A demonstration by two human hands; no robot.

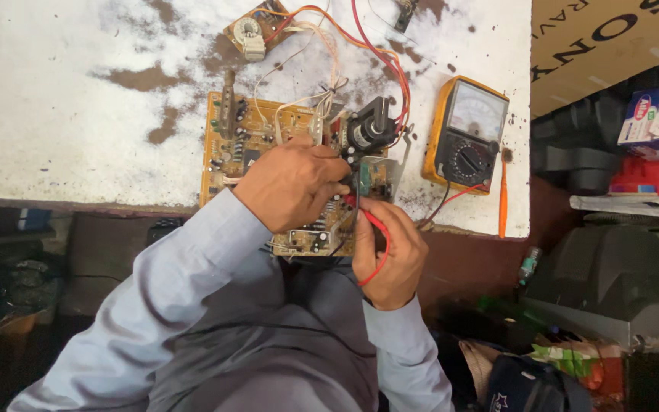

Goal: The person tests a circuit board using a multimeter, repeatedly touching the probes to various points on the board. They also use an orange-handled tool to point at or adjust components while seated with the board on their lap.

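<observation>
Seen from above our own head, nearest us are our grey sleeves and lap. Our right hand is curled shut around a red probe, its tip touching the near right part of the board; the red lead loops back under the palm. Our left hand lies over the middle of the board, fingers bent down onto the parts; we cannot tell whether it grips the second probe. The board rests flat at the near edge of a worn white bench.

We judge we are mid-measurement, both contacts pressed home. Next calls for steady hands while we glance right to the yellow meter just beside the board. Farther off lies a small board, joined by red and white wires.
</observation>
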